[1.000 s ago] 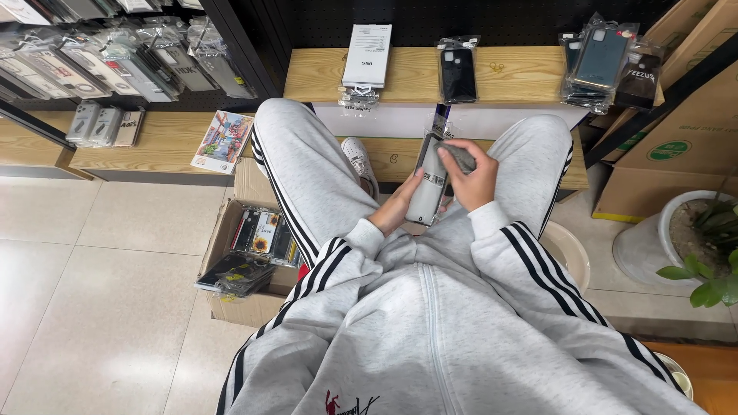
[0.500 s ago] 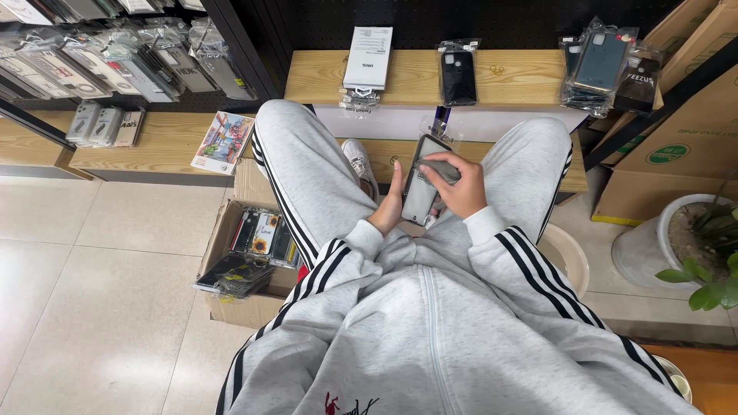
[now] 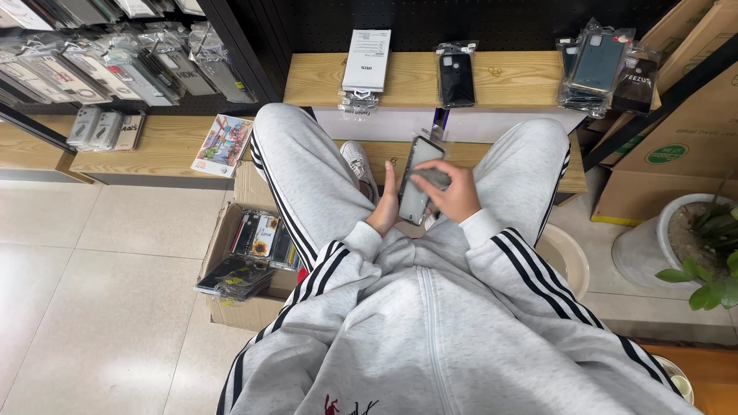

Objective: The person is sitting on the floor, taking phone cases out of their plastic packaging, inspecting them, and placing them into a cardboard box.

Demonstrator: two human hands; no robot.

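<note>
Between the knees of the seated person, a slim dark rectangular phone [image 3: 417,178] with a glossy glass face is held tilted, top end away from the body. The left hand [image 3: 386,204] is pressed flat along the phone's left edge, fingers straight and thumb tucked beneath, so the phone is braced rather than clenched. The right hand [image 3: 452,189] is curled over the phone's right side, with a small grey soft-looking piece [image 3: 430,178] pinched under the fingers against the glass; what it is made of cannot be told. Both legs and both arms are covered in light grey fleece with black stripes.

Beside the left leg, an open brown cardboard box [image 3: 231,223] is seen on the glossy tiled floor [image 3: 92,307]; flat phone cases with printed backs, one with a sunflower, are stood inside it, and a loose stack of dark cases in clear plastic sleeves [image 3: 234,275] is laid over its near corner. On the light wooden shelf [image 3: 523,77] ahead, a white flat carton [image 3: 367,60], a black case in a clear bag [image 3: 456,77] and a bundle of bagged dark cases [image 3: 600,65] are set well apart. Further brown cartons [image 3: 676,154] are stacked at the right, near a pale round pot holding a green leafy plant [image 3: 711,261].
</note>
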